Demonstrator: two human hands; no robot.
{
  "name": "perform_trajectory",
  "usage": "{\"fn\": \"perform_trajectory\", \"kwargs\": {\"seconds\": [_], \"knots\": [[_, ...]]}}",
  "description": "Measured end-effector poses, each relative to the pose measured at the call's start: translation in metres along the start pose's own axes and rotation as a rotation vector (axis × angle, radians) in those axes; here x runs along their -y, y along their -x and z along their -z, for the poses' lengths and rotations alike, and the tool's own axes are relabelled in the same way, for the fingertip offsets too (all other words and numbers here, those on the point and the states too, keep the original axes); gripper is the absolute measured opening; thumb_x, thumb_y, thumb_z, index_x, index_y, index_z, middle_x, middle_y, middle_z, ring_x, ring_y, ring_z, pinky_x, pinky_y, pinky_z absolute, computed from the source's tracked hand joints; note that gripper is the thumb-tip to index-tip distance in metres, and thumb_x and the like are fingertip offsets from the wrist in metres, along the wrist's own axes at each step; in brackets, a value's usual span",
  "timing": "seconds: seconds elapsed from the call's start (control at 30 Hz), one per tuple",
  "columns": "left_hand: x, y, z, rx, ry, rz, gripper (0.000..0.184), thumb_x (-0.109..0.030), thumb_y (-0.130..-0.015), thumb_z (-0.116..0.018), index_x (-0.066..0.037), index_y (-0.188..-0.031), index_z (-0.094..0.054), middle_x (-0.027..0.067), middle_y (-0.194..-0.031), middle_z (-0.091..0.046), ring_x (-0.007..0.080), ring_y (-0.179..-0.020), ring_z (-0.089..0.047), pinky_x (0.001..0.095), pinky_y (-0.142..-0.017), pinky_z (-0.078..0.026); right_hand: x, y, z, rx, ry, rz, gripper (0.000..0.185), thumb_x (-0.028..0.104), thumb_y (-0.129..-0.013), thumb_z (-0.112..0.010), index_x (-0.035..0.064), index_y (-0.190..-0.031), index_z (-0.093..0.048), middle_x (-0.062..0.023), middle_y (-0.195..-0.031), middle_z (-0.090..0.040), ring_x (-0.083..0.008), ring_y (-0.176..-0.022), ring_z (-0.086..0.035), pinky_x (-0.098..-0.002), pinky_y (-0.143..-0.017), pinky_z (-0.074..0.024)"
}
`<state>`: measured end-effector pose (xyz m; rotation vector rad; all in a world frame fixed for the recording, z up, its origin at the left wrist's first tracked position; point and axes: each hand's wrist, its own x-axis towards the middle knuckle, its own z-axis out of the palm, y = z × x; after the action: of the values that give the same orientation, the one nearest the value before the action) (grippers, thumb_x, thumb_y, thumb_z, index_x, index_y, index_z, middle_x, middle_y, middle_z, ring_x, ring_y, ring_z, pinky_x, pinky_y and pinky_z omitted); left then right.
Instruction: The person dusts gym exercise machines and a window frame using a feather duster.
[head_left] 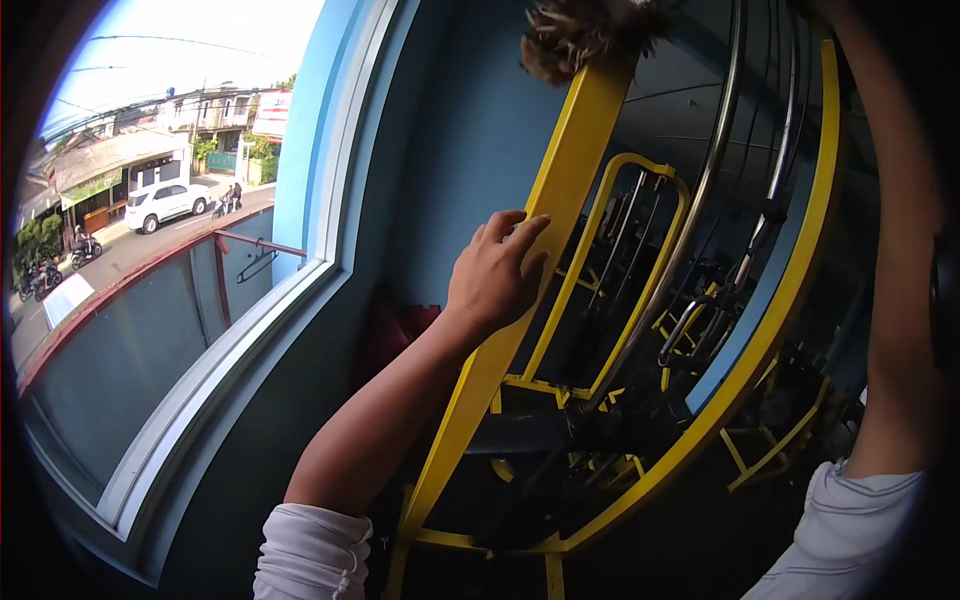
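Note:
My left hand (497,268) rests against the upright yellow post (575,150) of a gym machine. Its fingers are apart and slightly bent, with the fingertips on the post's face. At the upper end of this post is a brown feather duster (590,35), its feathers touching the metal; its handle is out of sight. My right arm (895,230) reaches up along the right side, and the hand at its end lies beyond the top edge of the picture. What that hand holds cannot be seen.
Chrome guide rods (715,170) and a curved yellow frame (800,270) stand right of the post. A black padded seat (515,433) sits low inside the machine. At left, a white-framed window (335,200) looks onto a street with a white car (168,203).

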<state>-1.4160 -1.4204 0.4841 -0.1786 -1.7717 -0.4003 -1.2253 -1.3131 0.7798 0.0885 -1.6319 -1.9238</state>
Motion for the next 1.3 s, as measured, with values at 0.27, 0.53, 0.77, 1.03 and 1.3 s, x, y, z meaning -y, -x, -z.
{"fn": "perform_trajectory", "kwargs": {"seconds": [0.27,0.53,0.77,1.03,1.3], "knots": [[0.049,0.054,0.037,-0.182,0.374,0.369,0.045,-0.032,-0.090,-0.056,-0.001,-0.122,-0.050,0.0184,-0.113,-0.054,0.0278,-0.099,-0.057,0.0370,-0.081,-0.047,0.178,-0.001,-0.065,-0.756,-1.106,-0.282,0.018,0.001,-0.083,-0.048,-0.0014,-0.094,-0.062,-0.0179,-0.079,-0.060,-0.0317,-0.068,-0.059,-0.0436,-0.072,-0.0464],[0.071,0.146,0.045,-0.072,0.578,0.513,0.049,-0.030,-0.095,-0.049,-0.004,-0.136,-0.041,0.0158,-0.127,-0.050,0.0223,-0.115,-0.050,0.0347,-0.096,-0.039,0.363,0.087,-0.119,-0.446,-1.897,-0.071,0.031,0.003,-0.088,-0.043,-0.0058,-0.113,-0.059,-0.0186,-0.085,-0.066,-0.0308,-0.076,-0.067,-0.0334,-0.067,-0.0517],[0.047,0.121,-0.010,-0.069,0.500,0.383,0.051,-0.028,-0.094,-0.048,-0.005,-0.138,-0.038,0.0161,-0.132,-0.044,0.0282,-0.115,-0.050,0.0379,-0.091,-0.043,0.441,0.068,-0.117,-0.561,-2.989,-0.810,0.035,0.008,-0.097,-0.043,-0.0061,-0.129,-0.043,0.0036,-0.072,-0.045,-0.0014,-0.054,-0.036,-0.0168,-0.048,-0.0281],[0.029,0.285,-0.071,0.475,0.452,0.765,0.068,-0.029,-0.093,-0.054,-0.009,-0.146,-0.017,0.0199,-0.138,-0.033,0.0303,-0.122,-0.043,0.0403,-0.101,-0.037,0.732,0.217,0.052,0.443,-2.832,-0.375,0.028,0.006,-0.089,-0.049,-0.0058,-0.114,-0.054,-0.0260,-0.083,-0.062,-0.0405,-0.079,-0.062,-0.0424,-0.066,-0.0499],[0.034,0.454,-0.052,0.824,0.420,1.419,0.080,-0.035,-0.090,-0.060,-0.004,-0.146,-0.011,0.0239,-0.143,-0.027,0.0322,-0.127,-0.040,0.0402,-0.105,-0.033,0.761,0.265,0.076,0.211,-2.857,-0.666,0.033,0.005,-0.087,-0.053,-0.0025,-0.119,-0.054,-0.0227,-0.081,-0.063,-0.0425,-0.070,-0.060,-0.0415,-0.061,-0.0501]]}}
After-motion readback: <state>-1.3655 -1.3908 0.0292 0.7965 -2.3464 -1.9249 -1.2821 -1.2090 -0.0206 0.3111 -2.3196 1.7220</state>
